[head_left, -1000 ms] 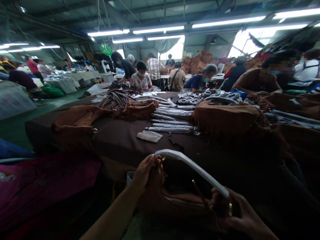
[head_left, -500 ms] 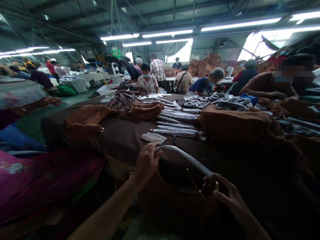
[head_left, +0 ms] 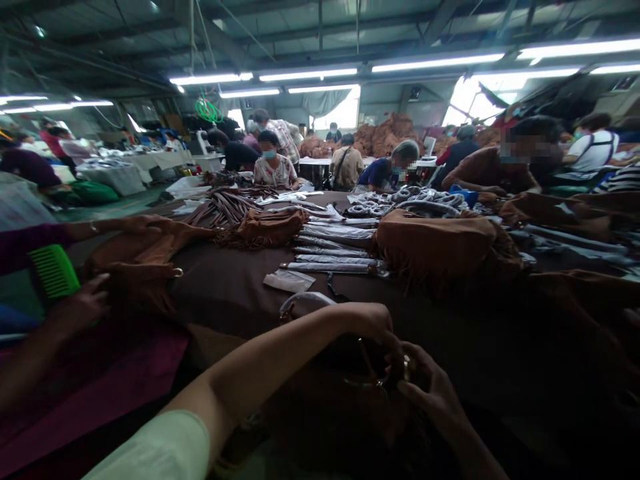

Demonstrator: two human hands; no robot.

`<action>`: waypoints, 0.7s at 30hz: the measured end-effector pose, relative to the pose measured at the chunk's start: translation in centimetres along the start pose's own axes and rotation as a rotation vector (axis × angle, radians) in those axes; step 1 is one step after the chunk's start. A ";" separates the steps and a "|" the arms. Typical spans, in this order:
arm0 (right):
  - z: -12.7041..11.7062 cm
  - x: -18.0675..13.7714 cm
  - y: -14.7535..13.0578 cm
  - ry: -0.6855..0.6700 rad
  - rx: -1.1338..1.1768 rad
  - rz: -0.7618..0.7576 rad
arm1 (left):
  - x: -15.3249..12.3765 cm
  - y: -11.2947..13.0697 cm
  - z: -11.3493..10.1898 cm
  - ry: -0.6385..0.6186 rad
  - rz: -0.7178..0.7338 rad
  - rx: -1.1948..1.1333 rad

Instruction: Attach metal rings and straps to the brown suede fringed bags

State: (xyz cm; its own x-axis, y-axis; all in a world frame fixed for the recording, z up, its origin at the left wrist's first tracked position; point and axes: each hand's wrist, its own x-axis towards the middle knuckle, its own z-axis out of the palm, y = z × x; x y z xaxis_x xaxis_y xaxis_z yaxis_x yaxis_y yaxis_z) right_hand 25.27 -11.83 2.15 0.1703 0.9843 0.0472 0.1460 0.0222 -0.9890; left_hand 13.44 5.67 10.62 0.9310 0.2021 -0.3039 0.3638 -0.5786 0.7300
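Observation:
A dark brown suede bag [head_left: 320,413] lies right in front of me at the table's near edge. Its paper-wrapped handle [head_left: 305,300] curves low over the bag. My left hand [head_left: 373,323] reaches across the bag, fingers curled down on the handle's right end. Just below it, my right hand [head_left: 433,393] is closed round the metal ring [head_left: 404,369] at that same end. A thin brown strap [head_left: 367,360] rises between the two hands. The light is dim here and the fingertips are hard to make out.
At left, a co-worker's hand [head_left: 80,303] holds a green comb [head_left: 53,270] by another brown bag [head_left: 143,260]. Wrapped straps [head_left: 335,257], a fringed bag [head_left: 440,243] and a small white packet [head_left: 289,280] lie on the brown table [head_left: 235,287]. Several people work at the far side.
My left hand has left the handle's left end and crossed to its right end beside my right hand. The handle has dropped lower. A co-worker's hand with a green comb has come in at left.

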 end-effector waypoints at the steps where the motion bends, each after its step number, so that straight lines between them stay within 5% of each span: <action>1: 0.0 -0.1 0.2 0.023 0.002 -0.012 | -0.6 -0.5 -0.2 0.060 -0.020 -0.089; 6: 0.1 -0.1 0.9 0.034 -0.083 -0.016 | -3.4 -0.6 -1.0 0.178 -0.118 -0.345; 10: 1.3 0.4 0.9 0.191 -0.162 -0.038 | -4.5 0.5 -0.3 0.236 -0.196 -0.343; 21: 2.5 0.8 -0.5 0.237 -0.410 -0.167 | -3.2 -0.1 3.0 0.220 -0.266 -0.664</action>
State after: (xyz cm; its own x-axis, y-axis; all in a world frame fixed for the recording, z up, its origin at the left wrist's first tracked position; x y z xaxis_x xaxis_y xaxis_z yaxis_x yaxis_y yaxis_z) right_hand 22.89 -10.63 2.35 0.3217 0.9051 0.2780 0.5528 0.0589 -0.8312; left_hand 10.32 2.73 9.65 0.7680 0.4620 -0.4436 0.4534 0.0969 0.8860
